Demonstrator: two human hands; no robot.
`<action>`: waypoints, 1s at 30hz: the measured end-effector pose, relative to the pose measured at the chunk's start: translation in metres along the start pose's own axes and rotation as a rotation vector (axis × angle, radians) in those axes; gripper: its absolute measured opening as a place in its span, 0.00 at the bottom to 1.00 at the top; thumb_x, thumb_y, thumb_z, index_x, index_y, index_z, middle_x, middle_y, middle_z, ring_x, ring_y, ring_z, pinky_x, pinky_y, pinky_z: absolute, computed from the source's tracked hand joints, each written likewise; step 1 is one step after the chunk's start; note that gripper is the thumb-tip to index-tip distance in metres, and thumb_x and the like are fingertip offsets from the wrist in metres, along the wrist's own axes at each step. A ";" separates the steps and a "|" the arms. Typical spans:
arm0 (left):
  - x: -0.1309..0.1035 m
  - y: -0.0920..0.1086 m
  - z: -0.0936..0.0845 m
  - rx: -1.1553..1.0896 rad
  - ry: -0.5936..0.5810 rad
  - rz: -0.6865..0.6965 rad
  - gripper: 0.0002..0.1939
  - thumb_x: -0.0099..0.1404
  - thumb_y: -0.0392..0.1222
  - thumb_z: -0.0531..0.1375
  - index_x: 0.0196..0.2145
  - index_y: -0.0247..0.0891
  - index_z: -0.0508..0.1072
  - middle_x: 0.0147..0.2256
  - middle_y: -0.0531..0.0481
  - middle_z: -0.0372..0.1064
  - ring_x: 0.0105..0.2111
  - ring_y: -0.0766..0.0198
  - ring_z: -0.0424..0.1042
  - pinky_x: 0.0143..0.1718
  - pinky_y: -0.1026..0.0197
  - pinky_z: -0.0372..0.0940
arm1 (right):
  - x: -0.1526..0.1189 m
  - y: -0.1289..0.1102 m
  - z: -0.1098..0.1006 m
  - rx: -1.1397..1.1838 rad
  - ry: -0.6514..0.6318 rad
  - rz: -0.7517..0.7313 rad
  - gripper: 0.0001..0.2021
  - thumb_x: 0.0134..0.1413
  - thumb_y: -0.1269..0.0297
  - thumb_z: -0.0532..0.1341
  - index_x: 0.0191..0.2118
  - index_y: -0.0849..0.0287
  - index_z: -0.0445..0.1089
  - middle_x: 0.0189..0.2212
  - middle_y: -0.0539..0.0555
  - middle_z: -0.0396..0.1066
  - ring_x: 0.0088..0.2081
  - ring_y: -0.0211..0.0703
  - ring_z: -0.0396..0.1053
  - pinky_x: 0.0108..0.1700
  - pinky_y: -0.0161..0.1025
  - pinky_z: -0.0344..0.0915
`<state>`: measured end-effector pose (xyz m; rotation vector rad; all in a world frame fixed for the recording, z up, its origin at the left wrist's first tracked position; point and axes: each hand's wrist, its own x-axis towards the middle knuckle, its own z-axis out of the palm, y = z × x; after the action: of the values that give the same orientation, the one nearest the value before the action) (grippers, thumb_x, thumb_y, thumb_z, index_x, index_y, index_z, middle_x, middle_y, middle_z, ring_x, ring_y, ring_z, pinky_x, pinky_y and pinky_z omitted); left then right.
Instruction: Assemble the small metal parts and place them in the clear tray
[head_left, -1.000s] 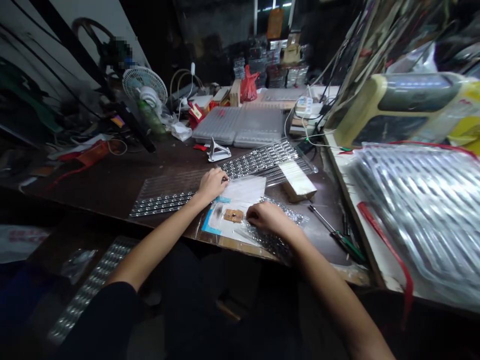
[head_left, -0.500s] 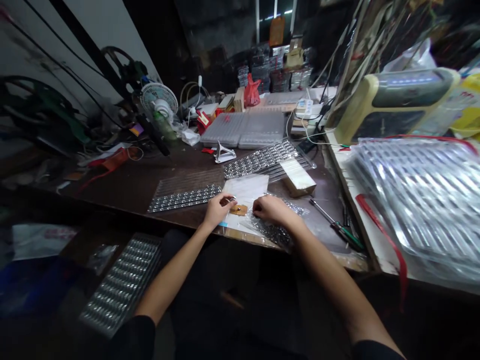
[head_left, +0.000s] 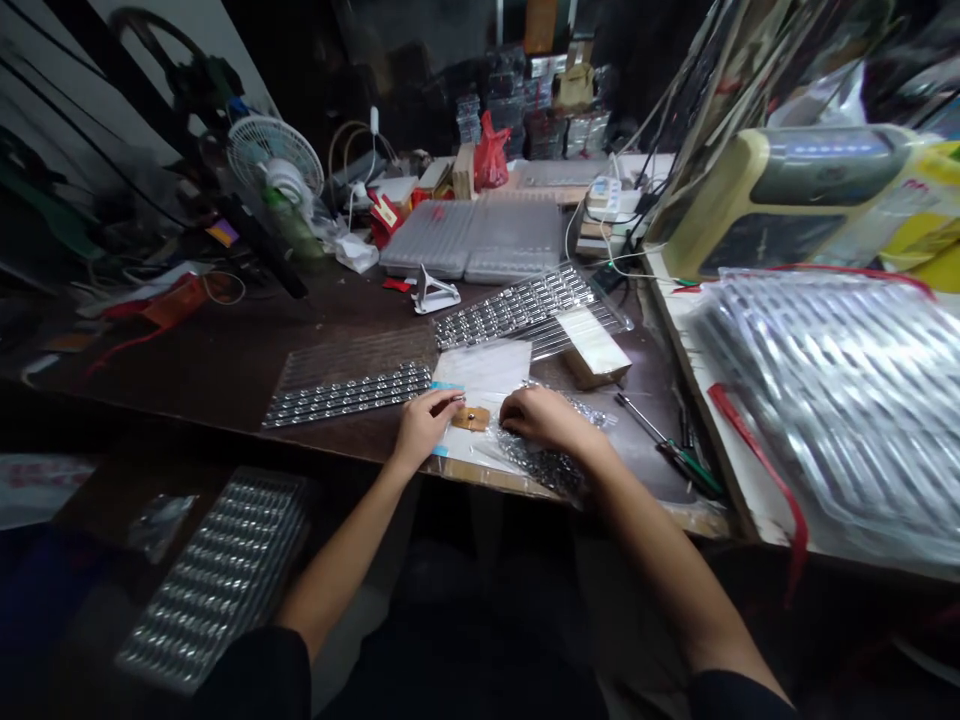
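Note:
My left hand (head_left: 426,428) is just left of a small brown block (head_left: 472,418) with a dark round spot on it, its thumb and fingertips pinched together; what they hold is too small to name. The block lies on a white sheet (head_left: 487,365) near the table's front edge. Over a pile of small shiny metal parts (head_left: 551,462) on clear plastic, my right hand (head_left: 536,412) has its fingers curled down, and anything inside them is hidden. Left of the sheet lies a clear ribbed tray (head_left: 349,395) with rows of shiny parts in its front half.
Behind the sheet are another filled tray (head_left: 514,305) and a small box (head_left: 592,345). Screwdrivers (head_left: 667,445) lie to the right, beside stacked clear trays (head_left: 847,400). A white stand (head_left: 435,292) and a fan (head_left: 276,160) are farther back.
The view has shifted slightly. My left hand has moved a little left, away from the brown block, and its fingers are closer together. My right hand stays at the metal parts.

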<state>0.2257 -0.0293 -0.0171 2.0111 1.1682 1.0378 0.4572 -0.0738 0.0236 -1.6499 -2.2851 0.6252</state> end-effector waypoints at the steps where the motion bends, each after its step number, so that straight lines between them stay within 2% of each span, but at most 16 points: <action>1: -0.001 0.000 -0.001 -0.006 -0.004 -0.003 0.11 0.65 0.44 0.62 0.41 0.38 0.80 0.43 0.45 0.79 0.42 0.57 0.78 0.48 0.56 0.70 | 0.000 0.001 0.000 0.027 0.009 -0.018 0.05 0.54 0.70 0.66 0.37 0.57 0.79 0.35 0.54 0.79 0.35 0.44 0.75 0.37 0.34 0.65; 4: -0.003 0.001 -0.005 -0.059 -0.055 -0.052 0.11 0.64 0.43 0.63 0.43 0.38 0.80 0.42 0.45 0.79 0.41 0.58 0.78 0.46 0.57 0.72 | 0.001 0.003 -0.002 0.122 0.067 -0.079 0.05 0.55 0.70 0.65 0.38 0.59 0.78 0.36 0.55 0.79 0.37 0.43 0.74 0.40 0.35 0.66; 7: -0.005 0.004 -0.009 -0.090 -0.125 -0.064 0.09 0.63 0.43 0.65 0.39 0.38 0.80 0.39 0.47 0.80 0.39 0.58 0.79 0.44 0.59 0.72 | 0.002 0.005 -0.005 0.183 0.134 -0.102 0.06 0.55 0.73 0.63 0.37 0.60 0.78 0.36 0.56 0.78 0.38 0.43 0.74 0.42 0.37 0.67; 12: -0.005 0.006 -0.009 -0.040 -0.167 0.015 0.06 0.62 0.41 0.65 0.37 0.39 0.80 0.38 0.48 0.80 0.39 0.59 0.78 0.44 0.60 0.71 | 0.005 0.008 -0.001 0.276 0.257 -0.126 0.11 0.58 0.75 0.57 0.38 0.60 0.78 0.37 0.57 0.76 0.38 0.44 0.73 0.43 0.38 0.67; 16: -0.005 0.005 -0.007 0.010 -0.167 0.062 0.04 0.63 0.39 0.65 0.37 0.39 0.80 0.38 0.48 0.80 0.39 0.59 0.77 0.44 0.59 0.70 | 0.007 0.008 0.006 0.266 0.277 -0.105 0.11 0.60 0.74 0.57 0.40 0.60 0.77 0.37 0.57 0.75 0.37 0.44 0.73 0.42 0.38 0.68; 21: -0.004 0.005 -0.006 0.004 -0.143 0.074 0.03 0.63 0.39 0.65 0.36 0.40 0.80 0.36 0.48 0.80 0.38 0.59 0.77 0.44 0.59 0.69 | 0.010 -0.002 0.005 0.227 0.150 -0.040 0.08 0.61 0.69 0.60 0.38 0.59 0.78 0.37 0.57 0.77 0.39 0.45 0.74 0.43 0.38 0.68; 24: -0.003 0.005 -0.007 -0.041 -0.156 0.032 0.05 0.63 0.42 0.66 0.37 0.41 0.80 0.37 0.49 0.80 0.38 0.59 0.77 0.43 0.60 0.69 | 0.017 -0.011 -0.004 0.177 0.072 -0.029 0.12 0.62 0.71 0.57 0.42 0.61 0.78 0.40 0.58 0.78 0.41 0.45 0.74 0.44 0.38 0.67; 27: -0.002 0.006 -0.007 -0.046 -0.184 0.024 0.04 0.63 0.41 0.66 0.36 0.41 0.80 0.37 0.49 0.80 0.39 0.59 0.77 0.44 0.60 0.69 | 0.029 -0.016 -0.017 0.089 0.015 -0.040 0.13 0.58 0.75 0.57 0.41 0.61 0.79 0.40 0.58 0.79 0.40 0.45 0.74 0.44 0.38 0.67; 30: -0.003 0.006 -0.007 -0.061 -0.119 -0.010 0.04 0.62 0.40 0.65 0.36 0.40 0.79 0.37 0.49 0.79 0.38 0.60 0.77 0.43 0.61 0.69 | 0.038 -0.020 -0.023 0.095 -0.006 -0.052 0.13 0.54 0.77 0.59 0.40 0.61 0.79 0.38 0.56 0.79 0.38 0.43 0.75 0.43 0.36 0.66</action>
<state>0.2211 -0.0340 -0.0100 1.9887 1.0712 0.9245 0.4386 -0.0392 0.0514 -1.5421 -2.2583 0.7160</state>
